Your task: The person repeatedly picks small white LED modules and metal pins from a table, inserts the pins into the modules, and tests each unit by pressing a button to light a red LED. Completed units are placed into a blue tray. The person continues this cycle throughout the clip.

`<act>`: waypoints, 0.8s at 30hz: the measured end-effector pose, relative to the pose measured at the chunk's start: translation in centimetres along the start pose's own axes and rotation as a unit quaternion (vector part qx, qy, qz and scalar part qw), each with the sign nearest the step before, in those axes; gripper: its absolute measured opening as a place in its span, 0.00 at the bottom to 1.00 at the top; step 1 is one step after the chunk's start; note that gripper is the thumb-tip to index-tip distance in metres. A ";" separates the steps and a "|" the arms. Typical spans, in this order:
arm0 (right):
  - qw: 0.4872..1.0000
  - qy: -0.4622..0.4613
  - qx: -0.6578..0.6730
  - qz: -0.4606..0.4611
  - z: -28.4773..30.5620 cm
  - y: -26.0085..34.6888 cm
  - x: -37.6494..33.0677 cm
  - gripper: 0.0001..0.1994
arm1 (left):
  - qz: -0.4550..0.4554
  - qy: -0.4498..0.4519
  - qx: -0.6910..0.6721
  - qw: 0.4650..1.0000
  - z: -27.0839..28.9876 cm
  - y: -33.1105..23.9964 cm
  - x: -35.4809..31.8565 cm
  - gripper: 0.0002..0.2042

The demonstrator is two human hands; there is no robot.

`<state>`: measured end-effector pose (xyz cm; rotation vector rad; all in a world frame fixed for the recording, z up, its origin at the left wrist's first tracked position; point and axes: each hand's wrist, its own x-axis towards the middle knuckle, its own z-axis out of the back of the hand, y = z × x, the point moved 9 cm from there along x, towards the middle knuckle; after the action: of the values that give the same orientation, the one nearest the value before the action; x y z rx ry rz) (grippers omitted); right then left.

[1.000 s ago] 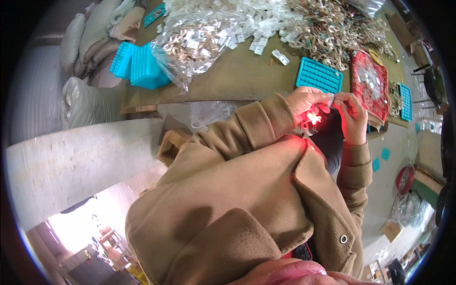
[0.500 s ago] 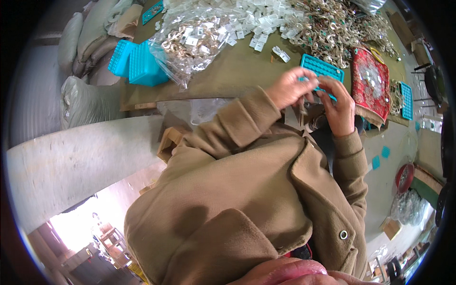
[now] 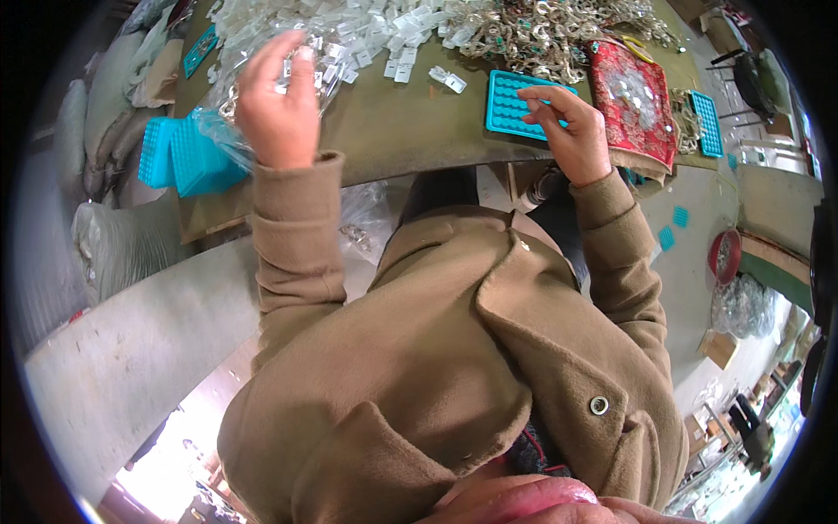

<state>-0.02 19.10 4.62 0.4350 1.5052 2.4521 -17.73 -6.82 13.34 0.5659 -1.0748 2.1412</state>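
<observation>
My left hand is over a clear plastic bag of small shiny pieces at the left of the table. Its thumb and forefinger stand apart, and nothing shows between them; the other fingers are partly hidden. To the right, my right hand hovers at the near right corner of a blue tray with rows of small pockets. Thumb and fingers there are bent together in a pinch; whatever they hold, if anything, is too small to make out. A few small white tags lie between the hands, near the tray.
White tags spread along the back of the table, beside a heap of shiny chain-like pieces. A red patterned cloth with clear pieces on it lies right, near another blue tray. Blue containers stand left, before stacked sacks.
My hands were together by the blue tray and have parted. The left has moved far left over the plastic bag; the right has stayed by the tray. The whole view has shifted.
</observation>
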 end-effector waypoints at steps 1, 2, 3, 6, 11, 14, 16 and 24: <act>1.000 0.001 -0.001 -0.009 -0.1 -0.2 0.1 0.09 | 0.049 0.013 -0.099 0.994 -1.8 -0.1 -1.3 0.11; 0.999 -0.029 0.016 0.002 0.1 -0.1 0.4 0.07 | 0.086 0.088 -0.146 0.982 -5.2 -0.6 -2.5 0.10; 0.999 -0.032 0.033 -0.022 -0.1 -0.5 0.6 0.07 | 0.081 0.147 -0.212 0.963 -8.1 -1.7 -3.7 0.10; 0.999 -0.024 0.006 -0.036 -0.2 -0.7 1.3 0.07 | -0.049 0.166 -0.029 0.984 -13.5 -3.6 -4.5 0.11; 0.981 -0.043 -0.185 0.047 0.7 0.4 4.8 0.08 | -0.068 0.221 0.090 0.969 -17.0 -1.5 -5.5 0.14; 0.959 -0.067 -0.264 0.075 0.5 0.8 7.8 0.10 | -0.007 0.252 0.071 0.965 -16.8 -0.6 -6.1 0.10; 0.941 -0.070 -0.328 0.042 -0.1 0.3 9.4 0.13 | 0.051 0.246 0.018 0.968 -16.1 -0.3 -6.5 0.09; 0.894 -0.010 -0.443 -0.067 -2.3 -2.9 11.7 0.11 | 0.392 0.265 -0.449 0.759 -16.6 1.9 -10.0 0.09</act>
<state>-11.63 22.53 2.55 0.1524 0.2679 2.6582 -13.62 2.31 -3.34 -1.0511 -1.9576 1.8086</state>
